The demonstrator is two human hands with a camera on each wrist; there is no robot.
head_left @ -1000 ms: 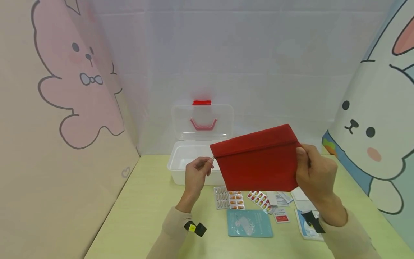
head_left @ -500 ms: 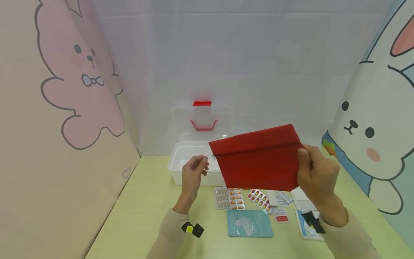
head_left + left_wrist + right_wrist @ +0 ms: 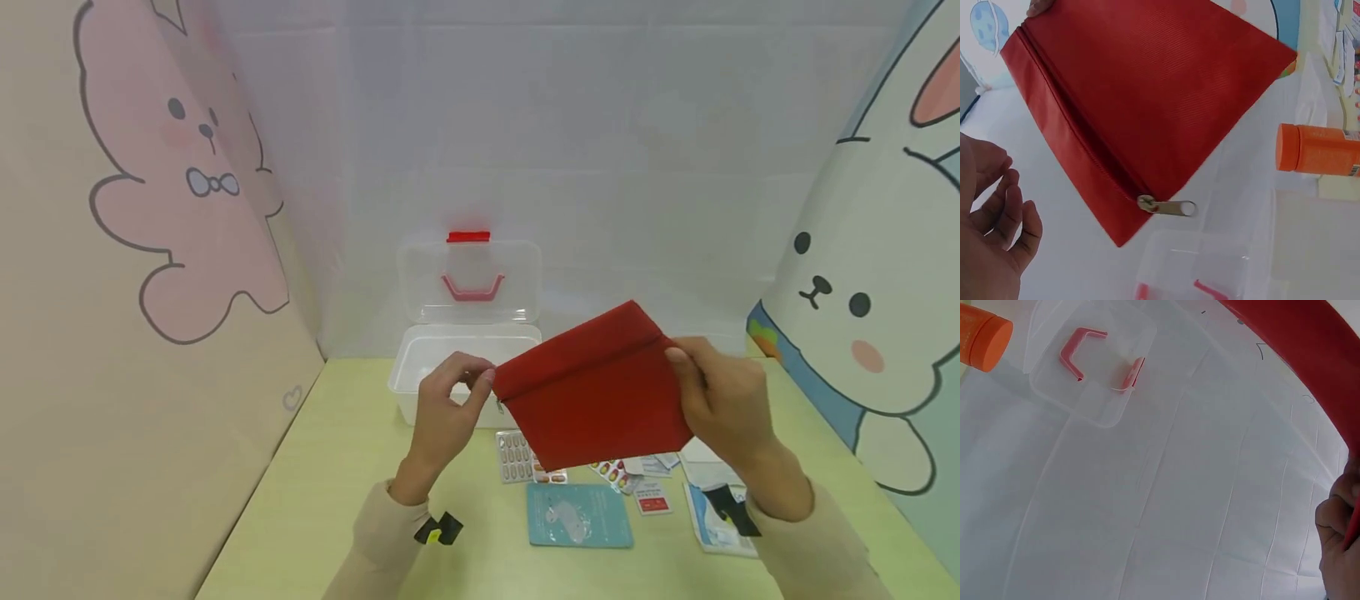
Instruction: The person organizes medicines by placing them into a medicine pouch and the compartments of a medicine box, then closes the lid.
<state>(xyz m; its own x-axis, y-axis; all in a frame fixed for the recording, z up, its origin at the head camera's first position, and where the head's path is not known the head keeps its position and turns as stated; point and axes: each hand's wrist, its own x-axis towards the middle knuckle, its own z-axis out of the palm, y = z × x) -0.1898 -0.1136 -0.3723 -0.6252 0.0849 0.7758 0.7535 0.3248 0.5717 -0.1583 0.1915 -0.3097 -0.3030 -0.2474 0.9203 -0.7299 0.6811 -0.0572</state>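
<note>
A red zip pouch (image 3: 592,400) hangs tilted in the air in the head view. My right hand (image 3: 723,400) grips its right edge, thumb on the near side. The metal zipper pull (image 3: 1169,207) dangles at the left end of the zip. My left hand (image 3: 452,400) is close to the pouch's left corner in the head view. The left wrist view shows that hand's fingers (image 3: 1013,212) loosely bent, with a gap between them and the pouch. Behind is a white plastic box (image 3: 420,358), its clear lid (image 3: 517,283) raised.
Below the pouch lie capsule blister packs (image 3: 513,457), partly covered, a teal packet (image 3: 579,515), a small red-and-white sachet (image 3: 652,498) and a blue-and-white pack (image 3: 723,525). An orange bottle (image 3: 1316,149) shows in both wrist views. A white sheet (image 3: 600,167) hangs behind the table.
My left hand has let go of the zipper pull, drawn back, then come near the pouch's left corner. The pouch has tilted, its left end dropping. My right hand keeps its grip.
</note>
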